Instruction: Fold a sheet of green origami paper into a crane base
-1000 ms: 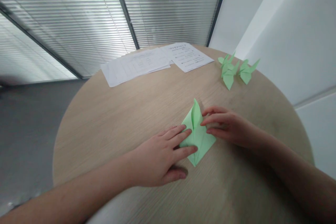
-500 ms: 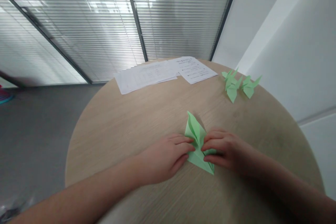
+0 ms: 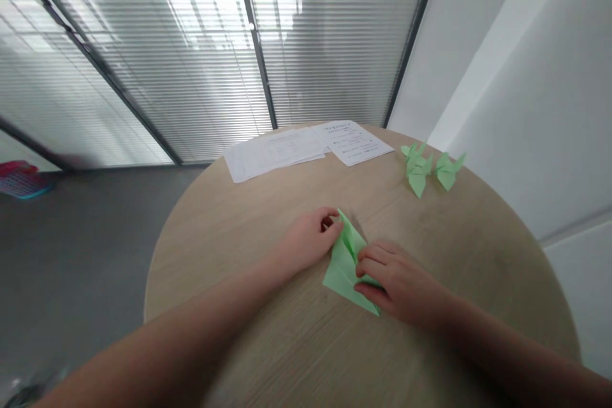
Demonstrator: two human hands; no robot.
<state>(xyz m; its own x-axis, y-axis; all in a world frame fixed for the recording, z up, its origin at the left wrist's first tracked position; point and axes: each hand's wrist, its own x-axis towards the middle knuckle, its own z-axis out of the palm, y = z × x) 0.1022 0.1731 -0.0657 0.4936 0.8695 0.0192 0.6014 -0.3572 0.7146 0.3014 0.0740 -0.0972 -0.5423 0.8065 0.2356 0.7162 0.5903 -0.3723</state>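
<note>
Forearms (image 3: pixel 182 331), bare, come in from the near left and near right, over the near part of a round wooden table (image 3: pixel 215 255). Green paper (image 3: pixel 340 274) lies between the two hands, right of the table's middle: folded into a pointed shape, one tip to the far left, another to the near right, a flap raised along its right side.

Right hand (image 3: pixel 394 280): fingers curled, thumb below them, clamped on the paper's right flap. Left hand (image 3: pixel 308 237): farther off, thumb and forefinger pinched at the paper's far tip, a small dark gap behind the pinch. Underside of the grip hidden from where I stand.

Beyond, far right, well apart from the hands: green cranes (image 3: pixel 417 173) in a tight cluster, overlapping, number hard to settle; a single crane (image 3: pixel 447 172) just right of them. Far middle, near the table's far edge: white sheets (image 3: pixel 272 158), overlapping, print too blurred to read.

Past the table, far left: a blue basket (image 3: pixel 23 185) with something red in it, on grey floor (image 3: pixel 95 248). Farthest: blinds (image 3: pixel 201 76), light coming through; white wall (image 3: pixel 535 115) to the right.
</note>
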